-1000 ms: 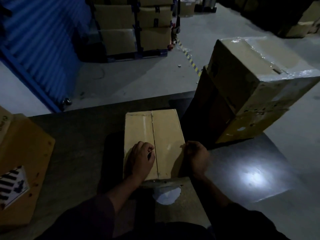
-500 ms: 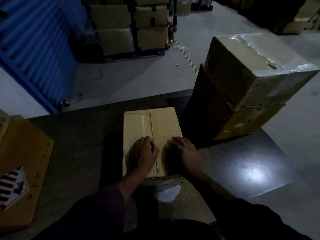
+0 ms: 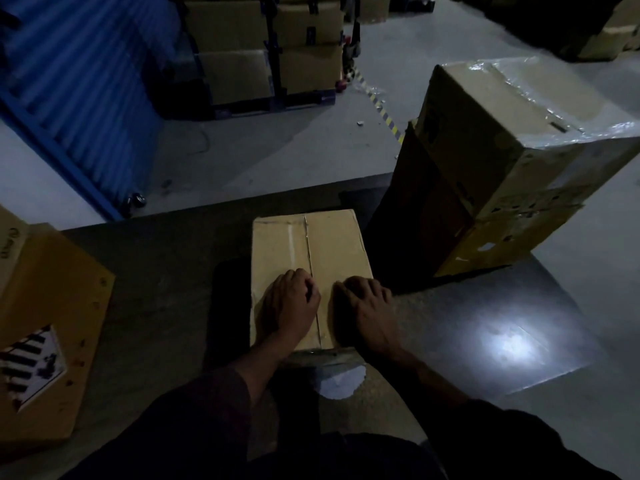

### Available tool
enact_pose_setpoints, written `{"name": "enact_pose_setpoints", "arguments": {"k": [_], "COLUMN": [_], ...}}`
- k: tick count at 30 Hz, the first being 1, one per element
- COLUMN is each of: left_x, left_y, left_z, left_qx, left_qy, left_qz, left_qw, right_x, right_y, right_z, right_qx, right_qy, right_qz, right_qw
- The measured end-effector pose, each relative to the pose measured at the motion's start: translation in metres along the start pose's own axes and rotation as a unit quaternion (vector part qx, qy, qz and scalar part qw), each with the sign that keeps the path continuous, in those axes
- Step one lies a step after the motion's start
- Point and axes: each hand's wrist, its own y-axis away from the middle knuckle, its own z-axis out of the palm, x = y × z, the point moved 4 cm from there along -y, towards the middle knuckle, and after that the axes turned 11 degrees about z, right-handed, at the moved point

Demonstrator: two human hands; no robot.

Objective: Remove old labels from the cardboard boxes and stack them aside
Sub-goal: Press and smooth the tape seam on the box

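Hands on box: our left hand (image 3: pixel 290 303) rests on the top of the small box (image 3: pixel 308 268), left of its centre seam, fingers curled, tips against the cardboard; whether they pinch anything we cannot tell. Right hand (image 3: pixel 369 308) lies flat just right of the seam, fingers fairly straight and close together, pressing down.

Box sits on the dark mat (image 3: pixel 156 299), near its middle, its near edge toward us. No label visible on its top face; a pale torn patch (image 3: pixel 341 381) lies just in front of it, on the surface below.

Handling, our judgement: corrugated cardboard, stiff at edges, dry and not slippery, probably light. Best held by the two short sides; the top flaps could buckle at the seam if pressed hard.

Count: one small box under our hands; one orange box (image 3: pixel 48 327) at the mat's left edge, carrying one striped label (image 3: pixel 29 363); two large boxes (image 3: pixel 512 161) stacked tilted at the right, film-wrapped on top; more cartons (image 3: pixel 270 46) on pallets beyond, uncounted.
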Motion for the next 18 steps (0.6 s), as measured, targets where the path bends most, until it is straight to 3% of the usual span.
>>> {"name": "enact_pose_setpoints", "arguments": {"k": [3,6,12,18], "left_x": [-0.002,-0.004,-0.005,-0.004], "left_y": [0.000,0.001,0.001,0.001], "left_z": [0.002,0.006,0.009,0.007], "left_qx": [-0.007,-0.009,-0.015,-0.011], "left_qy": [-0.003,0.004,0.005,0.041], "left_qz": [0.015,0.017,0.005,0.010], "left_qw": [1.000,1.000,1.000,0.999], "right_x": [-0.002,-0.002,0.000,-0.009], "right_y": [-0.002,-0.007,0.007,-0.013], "right_z": [-0.003,0.000,-0.003,-0.006], "right_qx": [0.016,-0.014,-0.010,-0.057], "right_qy": [0.032,0.069,0.041,0.112], "right_qz": [0.004,0.016,0.008,0.044], "right_qw": [0.999,0.997,0.999,0.991]}}
